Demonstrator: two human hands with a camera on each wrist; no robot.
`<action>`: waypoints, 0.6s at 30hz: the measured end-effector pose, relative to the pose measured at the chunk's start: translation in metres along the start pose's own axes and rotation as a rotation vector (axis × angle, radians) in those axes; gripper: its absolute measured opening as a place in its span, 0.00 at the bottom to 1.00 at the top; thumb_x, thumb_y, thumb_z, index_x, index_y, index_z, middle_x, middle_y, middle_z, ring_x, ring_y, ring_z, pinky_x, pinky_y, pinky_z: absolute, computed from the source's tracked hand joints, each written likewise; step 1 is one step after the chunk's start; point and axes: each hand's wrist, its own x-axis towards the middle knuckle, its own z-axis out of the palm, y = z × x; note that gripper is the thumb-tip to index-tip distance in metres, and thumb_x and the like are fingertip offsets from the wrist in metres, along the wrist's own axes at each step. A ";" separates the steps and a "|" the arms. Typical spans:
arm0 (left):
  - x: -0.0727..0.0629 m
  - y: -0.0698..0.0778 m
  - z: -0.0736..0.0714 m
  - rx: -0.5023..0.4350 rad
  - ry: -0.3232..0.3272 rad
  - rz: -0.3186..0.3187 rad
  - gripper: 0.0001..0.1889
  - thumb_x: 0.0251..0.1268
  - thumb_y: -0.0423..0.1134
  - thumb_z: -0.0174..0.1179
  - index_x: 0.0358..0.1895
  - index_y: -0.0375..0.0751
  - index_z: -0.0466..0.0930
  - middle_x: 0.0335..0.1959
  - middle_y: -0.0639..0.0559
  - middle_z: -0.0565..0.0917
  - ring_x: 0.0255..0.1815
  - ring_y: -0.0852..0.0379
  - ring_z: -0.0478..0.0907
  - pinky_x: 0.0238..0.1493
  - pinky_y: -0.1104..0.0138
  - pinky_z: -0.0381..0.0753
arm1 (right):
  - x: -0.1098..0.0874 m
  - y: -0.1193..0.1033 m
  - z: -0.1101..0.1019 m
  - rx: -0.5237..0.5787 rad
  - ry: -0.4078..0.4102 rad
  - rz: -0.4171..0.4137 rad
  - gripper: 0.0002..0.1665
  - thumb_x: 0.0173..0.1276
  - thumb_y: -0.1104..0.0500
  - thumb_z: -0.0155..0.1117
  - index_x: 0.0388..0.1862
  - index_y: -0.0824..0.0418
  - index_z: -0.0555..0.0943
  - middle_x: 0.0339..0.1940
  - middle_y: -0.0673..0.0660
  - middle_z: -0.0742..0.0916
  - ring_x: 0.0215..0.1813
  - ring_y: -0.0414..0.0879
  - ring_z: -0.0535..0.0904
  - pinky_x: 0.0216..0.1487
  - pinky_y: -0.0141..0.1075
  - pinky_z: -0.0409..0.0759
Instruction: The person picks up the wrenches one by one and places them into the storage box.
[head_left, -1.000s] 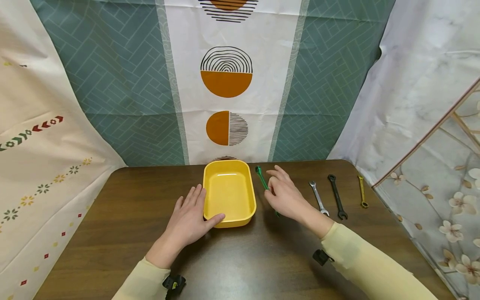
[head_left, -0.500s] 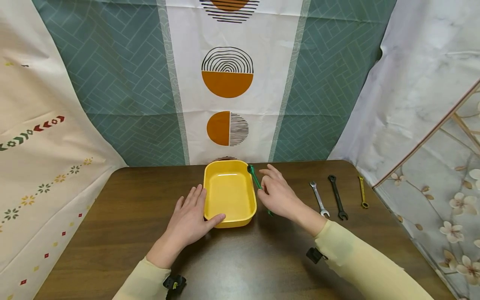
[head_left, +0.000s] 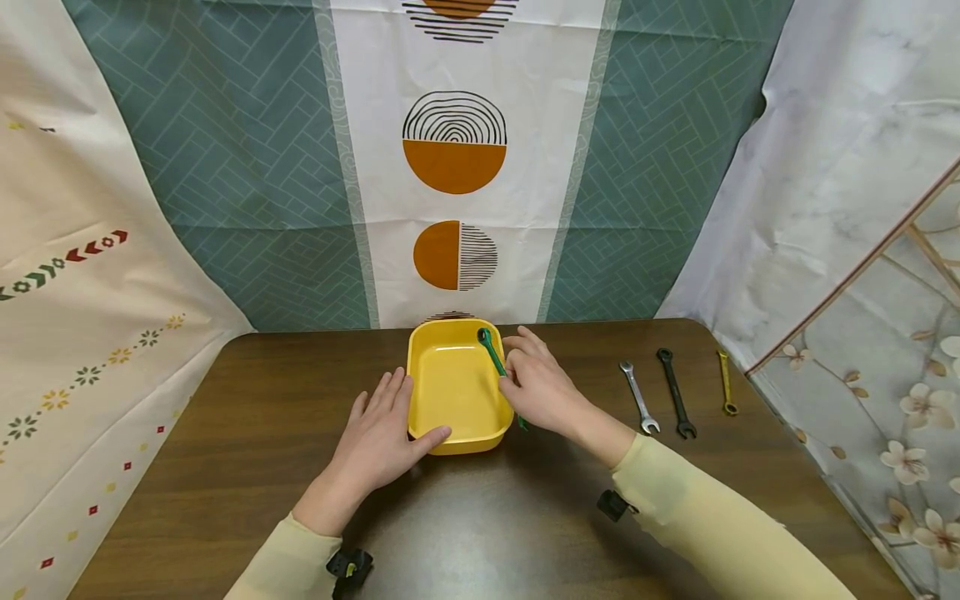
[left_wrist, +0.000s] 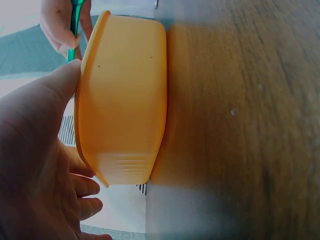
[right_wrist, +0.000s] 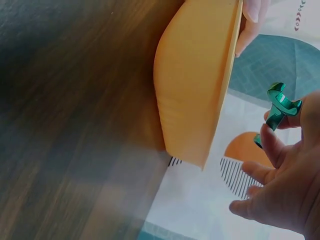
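Observation:
Over the right rim of a yellow rectangular tub [head_left: 457,392], my right hand [head_left: 542,385] pinches a green wrench [head_left: 491,350] between thumb and fingers. The wrench's ring end hangs above the tub's inside, and its open-jawed end shows in the right wrist view, where the green wrench [right_wrist: 281,106] is clear of the tub wall. My left hand [head_left: 381,437] rests on the tub's left side with fingers extended, the thumb lying over the near left corner. In the left wrist view the left hand [left_wrist: 40,135] touches the rim of the tub [left_wrist: 122,100].
Right of the hands, a silver wrench [head_left: 639,398], a black wrench [head_left: 676,396] and a small yellow wrench [head_left: 725,383] lie apart on the dark wooden table [head_left: 300,383]. Patterned cloths hang at the back [head_left: 285,167] and on both sides.
My right hand has moved left with the green wrench, from beside the tub to over its right rim. The left hand and the tub have stayed in place.

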 end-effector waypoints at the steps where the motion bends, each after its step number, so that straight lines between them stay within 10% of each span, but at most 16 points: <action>1: 0.000 0.000 0.000 0.001 0.000 0.000 0.61 0.73 0.79 0.56 0.88 0.27 0.54 0.90 0.32 0.54 0.90 0.33 0.50 0.83 0.30 0.52 | 0.001 -0.001 0.001 0.001 0.000 0.000 0.14 0.76 0.61 0.63 0.27 0.56 0.75 0.78 0.68 0.78 0.90 0.64 0.54 0.88 0.59 0.53; 18: 0.000 0.001 0.000 0.020 0.000 0.002 0.61 0.73 0.79 0.56 0.87 0.27 0.55 0.90 0.33 0.54 0.90 0.34 0.50 0.83 0.31 0.53 | 0.009 -0.011 0.009 -0.016 0.008 -0.005 0.13 0.75 0.61 0.62 0.28 0.57 0.74 0.77 0.68 0.79 0.90 0.63 0.56 0.88 0.56 0.53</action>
